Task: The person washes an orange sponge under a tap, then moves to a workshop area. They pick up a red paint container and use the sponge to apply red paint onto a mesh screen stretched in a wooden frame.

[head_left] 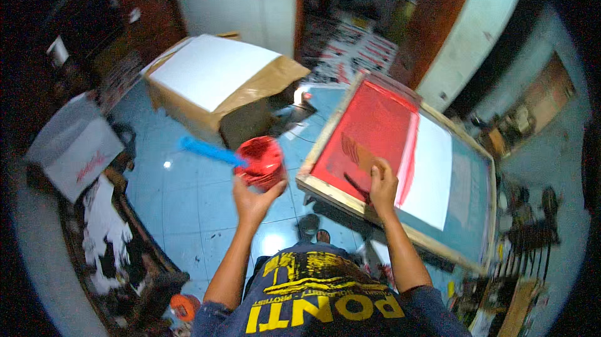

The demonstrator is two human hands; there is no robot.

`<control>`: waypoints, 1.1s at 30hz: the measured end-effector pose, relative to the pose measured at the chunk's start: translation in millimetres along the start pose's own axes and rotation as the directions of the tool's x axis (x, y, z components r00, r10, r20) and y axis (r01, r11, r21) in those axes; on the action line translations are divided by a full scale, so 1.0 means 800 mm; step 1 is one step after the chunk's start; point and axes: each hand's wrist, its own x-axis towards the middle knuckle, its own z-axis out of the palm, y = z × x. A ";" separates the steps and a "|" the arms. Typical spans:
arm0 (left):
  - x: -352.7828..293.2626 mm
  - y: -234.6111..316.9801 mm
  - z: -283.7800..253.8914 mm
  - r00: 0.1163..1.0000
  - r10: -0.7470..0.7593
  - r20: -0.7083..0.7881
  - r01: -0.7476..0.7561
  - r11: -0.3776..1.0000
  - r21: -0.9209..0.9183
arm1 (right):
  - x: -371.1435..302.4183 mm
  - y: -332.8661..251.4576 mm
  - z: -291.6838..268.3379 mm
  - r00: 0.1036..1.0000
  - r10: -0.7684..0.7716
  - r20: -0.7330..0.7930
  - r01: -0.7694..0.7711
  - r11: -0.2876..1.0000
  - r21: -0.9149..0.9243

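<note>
My left hand (253, 202) grips a round tub of red ink (268, 177) from below, its fingers wrapped round the side. A tool with a blue handle (210, 151) leans out of the tub toward the left. To the right lies a wooden-framed printing screen (307, 171), tilted in view. Red ink (375, 118) covers the left part of its mesh, and a white area (433, 171) shows beside it. My right hand (383, 188) is over the screen's near left part, fingers closed together. A dark strip and a brownish patch show by its fingers, too blurred to name.
A stack of white paper in brown wrapping (250, 89) stands at the far left. A low rack with torn white sheets (106, 230) runs along the left. Tools and clutter (526, 230) lie right of the screen. An orange container (184, 307) sits lower left.
</note>
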 end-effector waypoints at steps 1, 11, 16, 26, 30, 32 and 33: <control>-0.006 -0.004 -0.004 1.000 0.017 0.001 -0.017 1.000 -0.021 | -0.015 0.060 -0.017 0.993 0.074 -0.092 -0.076 0.997 -0.016; -0.068 -0.115 -0.055 0.978 -0.202 -0.045 0.206 0.970 0.130 | -0.145 0.255 -0.202 0.523 0.821 -0.230 -0.501 0.514 0.696; -0.046 -0.117 -0.023 0.988 -0.157 0.004 0.154 0.976 0.151 | -0.171 0.354 -0.253 0.737 0.650 -0.185 -0.639 0.759 0.124; 0.005 -0.100 0.011 0.980 -0.197 0.042 0.181 0.954 0.240 | -0.154 0.415 -0.171 0.804 0.574 0.155 -0.516 0.803 -0.297; 0.006 -0.078 0.028 0.988 -0.149 0.032 0.141 0.975 0.173 | -0.143 0.376 -0.118 0.757 0.642 0.123 -0.490 0.682 -0.543; 0.004 -0.079 0.016 0.976 -0.212 0.043 0.205 0.970 0.131 | -0.131 0.357 -0.088 0.747 0.655 0.111 -0.468 0.637 -0.613; 0.003 -0.088 0.004 0.977 -0.208 -0.034 0.210 0.945 0.251 | -0.123 0.348 -0.070 0.749 0.653 0.112 -0.450 0.625 -0.637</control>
